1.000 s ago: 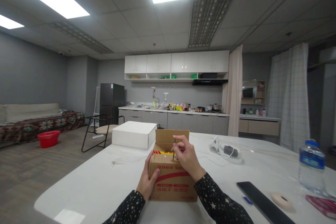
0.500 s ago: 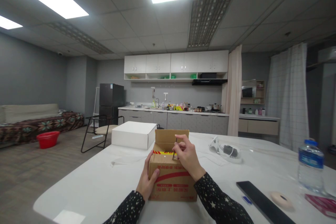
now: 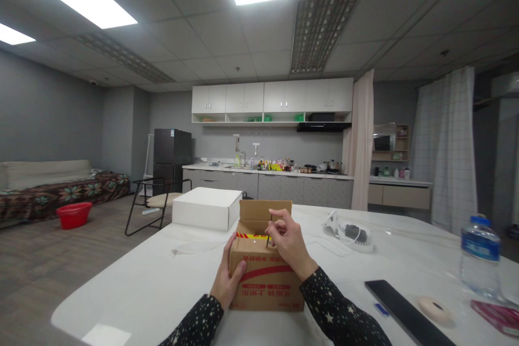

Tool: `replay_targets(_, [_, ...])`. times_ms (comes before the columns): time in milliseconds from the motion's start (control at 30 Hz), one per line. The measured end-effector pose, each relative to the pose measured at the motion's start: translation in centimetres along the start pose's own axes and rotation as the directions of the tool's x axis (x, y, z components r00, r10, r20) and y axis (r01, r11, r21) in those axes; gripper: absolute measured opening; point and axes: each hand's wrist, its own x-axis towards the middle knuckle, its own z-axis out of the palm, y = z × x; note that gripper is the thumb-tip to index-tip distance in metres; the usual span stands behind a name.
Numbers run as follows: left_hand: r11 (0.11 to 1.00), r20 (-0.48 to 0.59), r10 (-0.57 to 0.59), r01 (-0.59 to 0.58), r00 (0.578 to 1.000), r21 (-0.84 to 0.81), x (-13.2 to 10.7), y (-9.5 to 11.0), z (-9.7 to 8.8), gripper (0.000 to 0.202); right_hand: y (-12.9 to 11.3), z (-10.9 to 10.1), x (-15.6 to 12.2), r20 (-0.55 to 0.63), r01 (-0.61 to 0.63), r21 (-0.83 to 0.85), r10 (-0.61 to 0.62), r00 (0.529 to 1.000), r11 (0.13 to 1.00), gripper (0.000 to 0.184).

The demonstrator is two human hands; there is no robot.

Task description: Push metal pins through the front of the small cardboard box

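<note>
Two hands on the cardboard box at your 12 o'clock on the counter: left hand fingers clasp its near-left corner, right hand fingers pinch a thin dark tool at the taped seam, far flap up, near flap apparently unopened.
</note>
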Motion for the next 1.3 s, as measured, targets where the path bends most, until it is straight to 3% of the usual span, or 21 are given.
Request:
replay_targets(167, [1.0,-0.007,-0.006,0.006,1.0,-0.002,0.0,0.2,0.1,0.086,0.1,0.3,-0.1,0.02,0.054,0.004,-0.054,0.998,0.999,0.022])
replay_targets(400, [1.0,-0.007,-0.014,0.015,1.0,0.008,-0.2,0.7,0.3,0.087,-0.1,0.0,0.2,-0.02,-0.075,0.079,0.077,0.997,0.994,0.02])
replay_targets(600, [1.0,-0.007,-0.025,0.025,1.0,-0.009,-0.2,1.1,0.4,0.088,-0.7,0.1,-0.1,0.045,0.101,-0.06,-0.098,0.994,0.993,0.02])
replay_targets(767, [1.0,-0.006,-0.015,0.015,1.0,-0.003,-0.1,1.2,0.4,0.088,-1.0,0.1,-0.1,0.082,0.181,-0.146,-0.17,0.982,0.973,0.022])
replay_targets(867, [1.0,-0.008,-0.018,0.018,1.0,-0.004,-0.1,1.0,0.3,0.087,-0.8,0.0,0.1,0.069,0.116,-0.111,-0.109,0.992,0.987,0.021])
replay_targets(967, [1.0,-0.002,-0.024,0.024,1.0,-0.002,-0.1,0.8,0.3,0.089,-0.5,-0.2,0.6,0.06,-0.064,0.027,0.062,0.996,0.998,0.023])
replay_targets(1100, [1.0,-0.018,0.007,-0.007,1.0,-0.001,-0.1,0.6,0.3,0.089,-0.3,-0.4,0.8,0.068,-0.266,0.178,0.257,0.964,0.948,0.027])
replay_targets(1233, [1.0,-0.028,-0.005,0.004,1.0,-0.025,-0.1,0.6,0.4,0.09,-0.5,-0.2,0.4,0.161,-0.196,0.089,0.18,0.97,0.977,0.02])
replay_targets(1300, [1.0,-0.021,-0.011,0.01,1.0,-0.019,-0.1,0.7,0.4,0.088,-0.6,-0.1,0.4,0.104,-0.176,0.1,0.165,0.981,0.979,0.019])
